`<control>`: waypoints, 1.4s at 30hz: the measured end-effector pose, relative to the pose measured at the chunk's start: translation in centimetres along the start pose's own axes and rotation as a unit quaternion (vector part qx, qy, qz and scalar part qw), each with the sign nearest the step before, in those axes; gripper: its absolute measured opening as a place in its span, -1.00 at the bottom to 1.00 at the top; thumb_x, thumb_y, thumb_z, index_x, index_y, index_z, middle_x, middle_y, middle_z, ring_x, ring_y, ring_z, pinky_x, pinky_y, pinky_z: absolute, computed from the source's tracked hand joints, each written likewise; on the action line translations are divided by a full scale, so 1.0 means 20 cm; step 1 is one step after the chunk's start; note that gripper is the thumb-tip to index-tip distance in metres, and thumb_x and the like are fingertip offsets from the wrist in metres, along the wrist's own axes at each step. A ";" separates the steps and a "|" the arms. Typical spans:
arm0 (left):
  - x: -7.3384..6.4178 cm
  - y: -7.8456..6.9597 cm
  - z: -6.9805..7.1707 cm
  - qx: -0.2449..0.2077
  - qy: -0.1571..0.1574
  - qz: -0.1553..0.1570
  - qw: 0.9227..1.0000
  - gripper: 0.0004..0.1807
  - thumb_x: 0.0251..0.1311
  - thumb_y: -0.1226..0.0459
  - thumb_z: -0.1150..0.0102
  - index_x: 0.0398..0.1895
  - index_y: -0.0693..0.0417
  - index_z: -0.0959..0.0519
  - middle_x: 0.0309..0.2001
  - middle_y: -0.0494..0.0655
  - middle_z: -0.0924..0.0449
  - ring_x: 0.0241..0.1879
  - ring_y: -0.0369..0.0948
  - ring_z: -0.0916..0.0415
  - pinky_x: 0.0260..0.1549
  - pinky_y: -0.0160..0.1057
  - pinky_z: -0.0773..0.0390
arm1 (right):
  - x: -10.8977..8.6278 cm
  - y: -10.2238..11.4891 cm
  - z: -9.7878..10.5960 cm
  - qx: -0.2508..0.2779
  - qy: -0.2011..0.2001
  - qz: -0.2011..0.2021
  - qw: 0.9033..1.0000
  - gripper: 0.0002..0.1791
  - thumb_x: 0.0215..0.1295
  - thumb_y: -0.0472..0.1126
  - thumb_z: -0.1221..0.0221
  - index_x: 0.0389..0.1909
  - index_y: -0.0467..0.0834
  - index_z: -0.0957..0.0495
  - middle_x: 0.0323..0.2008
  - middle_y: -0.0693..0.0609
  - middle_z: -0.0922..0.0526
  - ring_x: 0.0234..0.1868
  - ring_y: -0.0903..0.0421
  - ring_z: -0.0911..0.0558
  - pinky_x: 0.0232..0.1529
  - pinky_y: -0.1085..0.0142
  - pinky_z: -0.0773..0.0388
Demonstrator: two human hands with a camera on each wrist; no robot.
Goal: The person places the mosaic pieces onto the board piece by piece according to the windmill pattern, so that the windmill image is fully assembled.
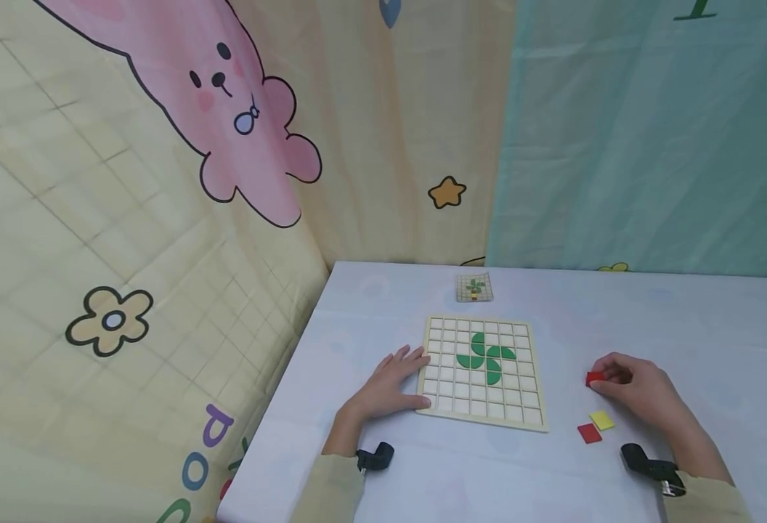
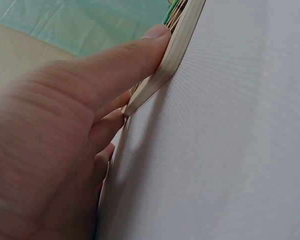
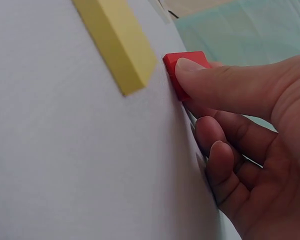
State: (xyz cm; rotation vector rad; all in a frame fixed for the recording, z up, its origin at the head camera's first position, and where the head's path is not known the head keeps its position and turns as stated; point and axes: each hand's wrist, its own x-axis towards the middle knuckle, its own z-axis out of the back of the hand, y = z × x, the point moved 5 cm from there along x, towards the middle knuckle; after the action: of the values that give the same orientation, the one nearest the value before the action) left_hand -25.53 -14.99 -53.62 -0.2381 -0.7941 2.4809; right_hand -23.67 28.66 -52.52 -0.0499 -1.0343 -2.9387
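Note:
My right hand [image 1: 641, 388] pinches a red square tile [image 3: 192, 62] between thumb and fingers, low over the table to the right of the board. Just below it in the head view lie a yellow tile [image 1: 602, 420] and a second red tile [image 1: 589, 434]. With fingers spread, my left hand [image 1: 386, 385] rests at the left edge of a pale gridded board [image 1: 445, 392]; its thumb touches the board's rim in the left wrist view. Green quarter-round pieces [image 1: 493, 372] form a pinwheel on the board's grid.
A small card [image 1: 465, 289] printed with a similar green pinwheel on a grid lies behind the board. The white table [image 1: 488, 479] meets printed curtains [image 1: 390, 145] at its back and left. A black wrist camera [image 1: 377, 456] sits on each forearm.

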 end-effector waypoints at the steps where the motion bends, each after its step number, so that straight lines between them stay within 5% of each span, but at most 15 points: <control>1: 0.00 0.00 0.00 0.000 0.000 0.000 1.000 -0.06 0.15 -0.25 -0.30 0.57 -0.21 -0.22 0.58 -0.32 0.01 0.59 -0.18 0.29 0.52 0.01 0.22 | 0.00 0.00 0.00 0.003 0.001 -0.002 1.000 -0.75 0.16 -0.23 -0.42 -0.15 -0.11 -0.63 -0.31 0.01 -0.64 -0.26 -0.01 -0.53 -0.39 0.36 -0.50; 12: -0.01 0.01 0.01 -0.004 -0.002 0.005 1.000 -0.05 0.14 -0.27 -0.29 0.57 -0.22 -0.20 0.58 -0.36 0.02 0.58 -0.22 0.31 0.52 0.00 0.23 | 0.02 0.03 0.00 0.019 0.010 -0.006 1.000 -0.77 0.23 -0.21 -0.38 -0.12 -0.13 -0.65 -0.30 0.00 -0.64 -0.26 0.00 -0.53 -0.41 0.41 -0.50; 32: -0.01 0.00 -0.01 0.000 -0.003 0.010 1.000 -0.06 0.12 -0.26 -0.30 0.55 -0.24 -0.24 0.58 -0.37 0.00 0.59 -0.19 0.28 0.52 0.01 0.20 | 0.00 0.04 0.00 0.036 -0.032 -0.029 0.998 -0.69 0.25 -0.16 -0.39 -0.05 -0.20 -0.64 -0.16 -0.12 -0.68 -0.16 -0.07 -0.59 -0.39 0.50 -0.53; 42: -0.02 0.01 -0.01 0.000 -0.002 0.000 1.000 -0.06 0.15 -0.26 -0.28 0.56 -0.22 -0.22 0.58 -0.38 0.02 0.59 -0.21 0.30 0.52 -0.01 0.22 | 0.01 0.05 0.00 0.067 -0.023 -0.043 0.997 -0.64 0.32 -0.03 -0.34 0.02 -0.13 -0.62 -0.05 -0.15 -0.69 -0.01 -0.12 -0.56 -0.23 0.29 -0.53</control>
State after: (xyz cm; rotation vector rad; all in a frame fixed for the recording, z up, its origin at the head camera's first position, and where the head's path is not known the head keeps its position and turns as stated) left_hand -25.25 -15.14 -53.85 -0.2329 -0.7974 2.4830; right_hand -23.92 27.90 -51.98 -0.0715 -1.2691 -2.9487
